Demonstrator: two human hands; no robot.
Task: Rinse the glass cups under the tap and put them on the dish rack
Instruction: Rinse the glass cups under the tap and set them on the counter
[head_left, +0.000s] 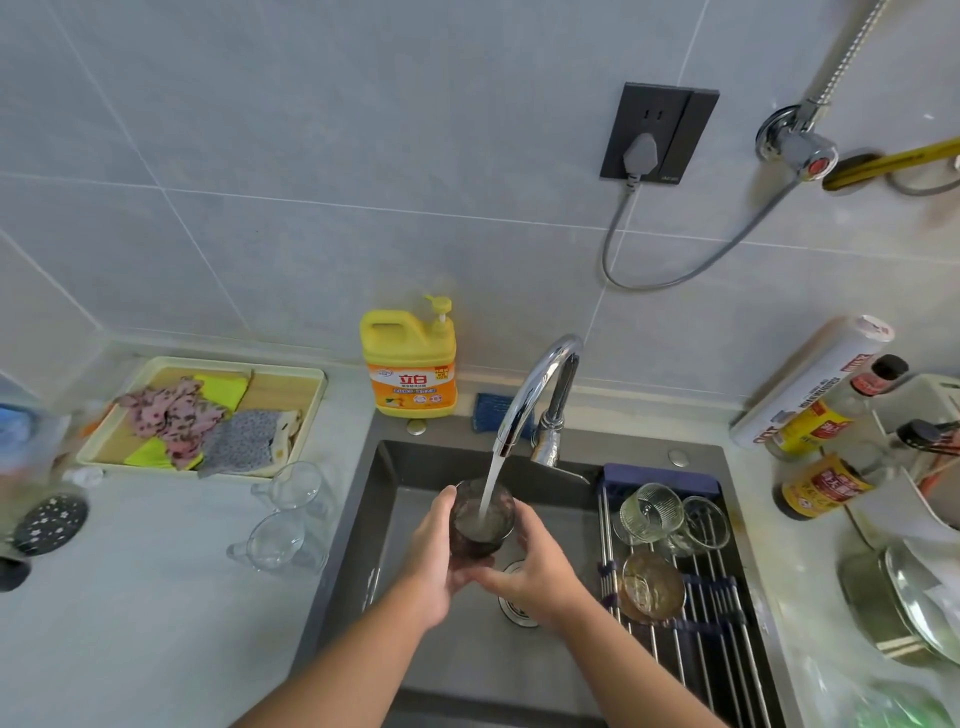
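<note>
A dark smoky glass cup (483, 525) stands upright over the sink, held between my left hand (434, 551) and my right hand (535, 571). Water streams from the chrome tap (540, 387) straight into it. On the counter to the left lie two clear handled cups (296, 486) (272, 540). The roll-up dish rack (696, 613) spans the sink's right side. It holds a ribbed clear glass (649, 512), a smaller clear glass (704, 522) and an amber glass (649, 584), all lying tilted.
A yellow detergent bottle (410, 361) stands behind the dark sink (384, 499). A tray of cloths (208, 415) sits at the back left. Sauce bottles (821, 483), a paper roll (810, 384) and a pan with a lid (904, 603) crowd the right counter.
</note>
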